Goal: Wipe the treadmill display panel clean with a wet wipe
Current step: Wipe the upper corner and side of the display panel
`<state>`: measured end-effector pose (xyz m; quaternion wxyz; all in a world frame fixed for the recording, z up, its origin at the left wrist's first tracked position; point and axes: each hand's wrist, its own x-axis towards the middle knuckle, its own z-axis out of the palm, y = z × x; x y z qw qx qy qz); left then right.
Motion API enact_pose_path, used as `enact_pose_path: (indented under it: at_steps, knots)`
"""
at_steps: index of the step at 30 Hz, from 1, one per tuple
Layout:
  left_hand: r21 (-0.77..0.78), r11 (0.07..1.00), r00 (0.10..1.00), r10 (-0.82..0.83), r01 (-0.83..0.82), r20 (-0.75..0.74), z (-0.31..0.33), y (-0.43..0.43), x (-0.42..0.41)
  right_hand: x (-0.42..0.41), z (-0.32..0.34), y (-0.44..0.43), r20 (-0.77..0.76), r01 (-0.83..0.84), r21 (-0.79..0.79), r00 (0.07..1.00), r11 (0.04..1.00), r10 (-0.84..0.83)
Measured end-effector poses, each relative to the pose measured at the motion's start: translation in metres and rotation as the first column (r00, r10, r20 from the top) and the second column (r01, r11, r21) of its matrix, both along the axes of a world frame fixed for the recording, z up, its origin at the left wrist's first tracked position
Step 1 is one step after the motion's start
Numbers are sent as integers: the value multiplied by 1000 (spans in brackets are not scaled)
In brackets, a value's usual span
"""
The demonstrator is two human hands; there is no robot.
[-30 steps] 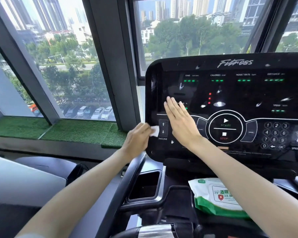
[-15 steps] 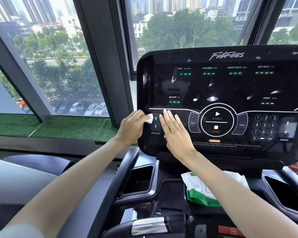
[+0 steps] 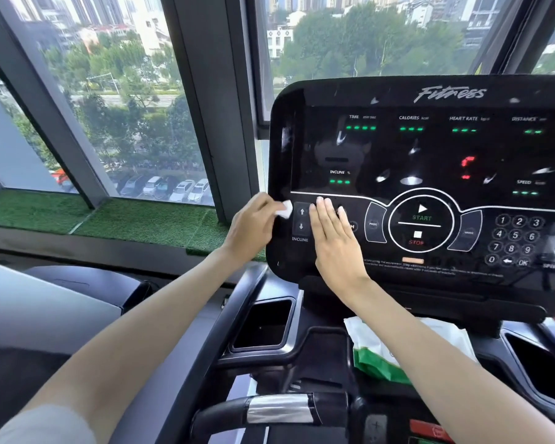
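Observation:
The black treadmill display panel (image 3: pixel 430 149) fills the upper right, with green readouts and a round START/STOP control. My left hand (image 3: pixel 253 229) is at the panel's left edge, closed on a small white wet wipe (image 3: pixel 285 209) pressed next to the INCLINE buttons. My right hand (image 3: pixel 335 241) lies flat on the panel just right of those buttons, fingers together and pointing up, holding nothing.
A green and white pack of wet wipes (image 3: pixel 382 354) lies on the console tray under my right forearm. A black cup recess (image 3: pixel 263 326) sits at left, a handlebar with a silver sensor (image 3: pixel 281 410) below. Window pillars (image 3: pixel 212 100) stand behind.
My right hand slid down from the screen area to the button row. My left hand rose with the wipe to the panel's left edge beside the INCLINE buttons. The view shifted.

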<state>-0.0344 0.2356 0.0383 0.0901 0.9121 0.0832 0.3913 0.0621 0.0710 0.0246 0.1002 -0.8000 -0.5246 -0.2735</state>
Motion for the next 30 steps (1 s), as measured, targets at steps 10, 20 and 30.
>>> enact_pose_path:
  at_steps: [10, 20, 30]
  knots:
    - [8, 989, 977, -148, 151, -154, -47, -15, -22, 1, -1, 3, 23, 20, -19, 1000, 1000, -20]
    - [27, 991, 972, -120, 128, -204, -78, -29, -31, 1, 0, 1, 50, 15, -29, 999, 999, -14]
    - [-18, 999, 970, -45, 42, -239, -81, -40, -30, 3, 0, 1, 65, 10, -7, 998, 1000, -10]
